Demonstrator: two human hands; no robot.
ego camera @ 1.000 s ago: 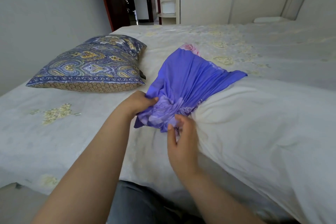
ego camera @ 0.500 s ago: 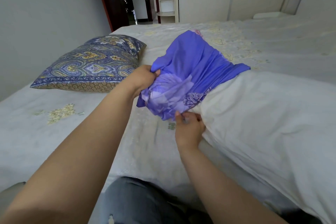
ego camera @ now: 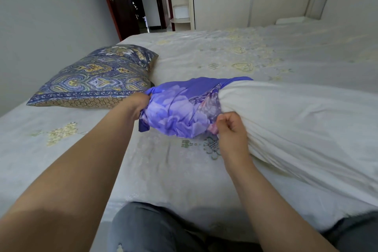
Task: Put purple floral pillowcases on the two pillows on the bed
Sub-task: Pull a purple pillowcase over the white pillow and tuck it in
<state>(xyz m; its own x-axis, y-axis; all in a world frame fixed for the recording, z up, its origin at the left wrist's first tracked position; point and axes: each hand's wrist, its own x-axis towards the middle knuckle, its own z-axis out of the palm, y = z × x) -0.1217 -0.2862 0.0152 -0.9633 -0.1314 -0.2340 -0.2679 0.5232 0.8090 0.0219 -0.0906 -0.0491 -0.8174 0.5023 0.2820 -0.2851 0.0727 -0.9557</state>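
Note:
A bare white pillow (ego camera: pixel 296 127) lies across the bed on the right. A purple floral pillowcase (ego camera: pixel 180 108) is bunched over its left end, covering only that tip. My left hand (ego camera: pixel 137 104) grips the pillowcase's left edge. My right hand (ego camera: pixel 231 129) pinches its near edge where it meets the white pillow. A second pillow (ego camera: pixel 96 77) in a blue and yellow paisley cover rests at the left, apart from both hands.
The bed (ego camera: pixel 184 170) has a pale embroidered sheet. A grey wall runs along the left side. A dark door (ego camera: pixel 120 2) and shelves stand past the far end. My knees in grey trousers (ego camera: pixel 155 229) press the near edge.
The pillowcase, held up and loose before, has been pulled down over the white pillow's left end. My hands have spread apart along its opening.

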